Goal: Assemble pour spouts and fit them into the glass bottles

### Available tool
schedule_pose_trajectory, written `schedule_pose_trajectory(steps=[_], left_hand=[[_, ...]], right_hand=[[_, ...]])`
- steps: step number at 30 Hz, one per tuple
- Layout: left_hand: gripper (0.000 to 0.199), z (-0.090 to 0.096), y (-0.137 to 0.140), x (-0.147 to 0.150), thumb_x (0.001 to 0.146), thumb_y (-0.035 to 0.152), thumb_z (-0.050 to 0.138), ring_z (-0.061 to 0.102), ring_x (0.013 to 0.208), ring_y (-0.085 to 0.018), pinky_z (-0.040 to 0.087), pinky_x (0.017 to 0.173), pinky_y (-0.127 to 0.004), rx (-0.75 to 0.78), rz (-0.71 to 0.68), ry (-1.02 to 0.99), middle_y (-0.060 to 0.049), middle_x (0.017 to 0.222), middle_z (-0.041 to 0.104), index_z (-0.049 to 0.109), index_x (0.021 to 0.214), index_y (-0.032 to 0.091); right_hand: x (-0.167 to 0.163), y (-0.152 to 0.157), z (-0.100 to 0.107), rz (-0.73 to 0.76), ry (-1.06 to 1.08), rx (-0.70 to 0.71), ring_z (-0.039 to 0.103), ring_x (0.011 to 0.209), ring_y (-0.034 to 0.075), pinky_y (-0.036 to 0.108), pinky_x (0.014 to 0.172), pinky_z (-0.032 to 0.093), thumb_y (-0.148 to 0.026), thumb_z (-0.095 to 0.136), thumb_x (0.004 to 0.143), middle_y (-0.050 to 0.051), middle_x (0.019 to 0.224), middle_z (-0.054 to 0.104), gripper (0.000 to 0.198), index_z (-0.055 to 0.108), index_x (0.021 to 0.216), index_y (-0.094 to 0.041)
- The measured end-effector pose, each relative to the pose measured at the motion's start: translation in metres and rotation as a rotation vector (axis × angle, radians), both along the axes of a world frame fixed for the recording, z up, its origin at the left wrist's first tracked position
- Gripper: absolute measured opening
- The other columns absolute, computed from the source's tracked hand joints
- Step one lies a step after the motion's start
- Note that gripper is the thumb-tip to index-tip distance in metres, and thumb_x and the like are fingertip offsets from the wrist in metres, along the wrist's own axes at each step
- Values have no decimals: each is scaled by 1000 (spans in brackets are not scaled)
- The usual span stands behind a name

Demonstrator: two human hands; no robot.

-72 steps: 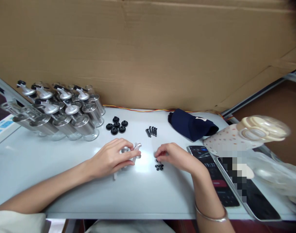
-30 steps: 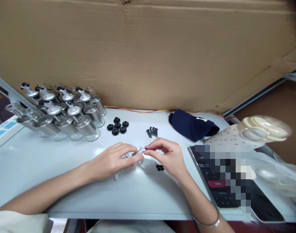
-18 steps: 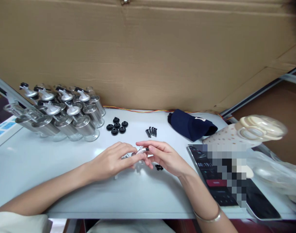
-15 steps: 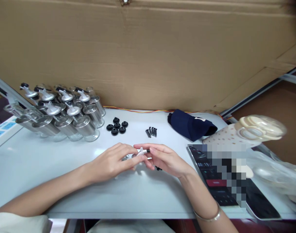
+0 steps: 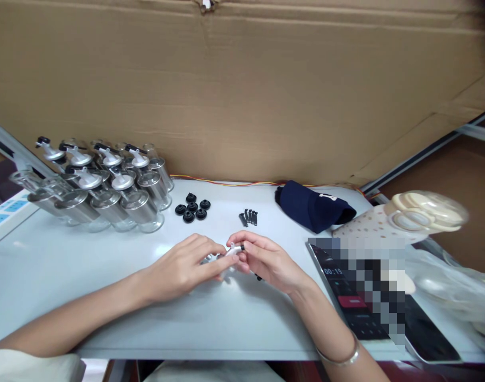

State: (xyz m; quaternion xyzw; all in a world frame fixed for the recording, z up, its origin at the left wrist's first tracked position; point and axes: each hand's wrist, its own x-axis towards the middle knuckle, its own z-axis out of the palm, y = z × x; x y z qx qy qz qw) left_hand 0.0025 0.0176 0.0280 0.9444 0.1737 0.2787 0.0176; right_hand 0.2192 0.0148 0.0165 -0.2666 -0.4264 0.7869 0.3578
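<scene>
Just in front of me, my left hand point(image 5: 181, 269) is closed round a silver-grey pour spout point(image 5: 234, 250), with its base mostly hidden under the fingers. My right hand point(image 5: 274, 262) pinches a small black piece point(image 5: 243, 248) at the spout's tip between thumb and fingers. Beyond the hands lie several round black stoppers point(image 5: 191, 207) in a cluster. Several narrow black levers point(image 5: 249, 217) rest in a row to their right. Some small black parts point(image 5: 259, 277) on the table are partly hidden under my right hand.
Glass bottles with steel sleeves point(image 5: 141, 211) stand at the left, several silver spouts with black levers point(image 5: 123, 180) on top of them. A navy cap point(image 5: 306, 207), a dotted tumbler point(image 5: 373, 223), a phone point(image 5: 346, 297) and a clear plastic bag point(image 5: 453, 292) lie on the right. Cardboard point(image 5: 242, 95) walls the back.
My right fingers have shifted slightly and closed in around the spout's tip. My left hand keeps its hold. The whole view has moved very slightly.
</scene>
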Motion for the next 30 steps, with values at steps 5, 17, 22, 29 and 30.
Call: schedule_pose_trajectory(steps=[5, 17, 22, 29, 30], left_hand=[[27, -3, 4, 0, 93, 21, 49, 56, 86, -18, 46, 75, -30, 24, 15, 5, -9, 98, 65, 50, 119, 15], [39, -10, 19, -9, 93, 39, 46, 60, 94, -20, 50, 80, -32, -129, 54, -13, -11, 105, 64, 42, 124, 15], [27, -23, 55, -25, 98, 24, 34, 55, 107, -21, 44, 93, -37, -198, 379, -7, -12, 115, 61, 53, 115, 16], [31, -49, 82, -33, 97, 27, 38, 51, 110, -26, 39, 86, -39, -173, 470, 192, -11, 118, 64, 59, 118, 17], [30, -51, 82, -33, 97, 27, 39, 52, 109, -25, 39, 85, -38, -170, 456, 193, -11, 116, 65, 60, 116, 18]], right_hand=[[-5, 0, -1, -1, -145, 95, 47, 67, 10, 23, 65, 38, -47, 75, 71, -4, 74, 50, 51, 53, 108, -21], [-11, 0, -6, -193, -316, 165, 57, 76, 12, 25, 68, 46, -35, 77, 68, 1, 86, 61, 32, 58, 89, -19], [-8, 4, -2, -399, -307, 179, 58, 77, 13, 26, 72, 48, -34, 77, 66, 0, 81, 62, 29, 59, 85, -20], [-6, 3, 3, -431, -346, 198, 60, 78, 16, 28, 71, 48, -37, 76, 66, 1, 79, 62, 30, 59, 84, -21], [-7, 3, 4, -434, -353, 199, 60, 79, 16, 29, 71, 48, -38, 75, 66, 1, 79, 62, 30, 58, 85, -21]])
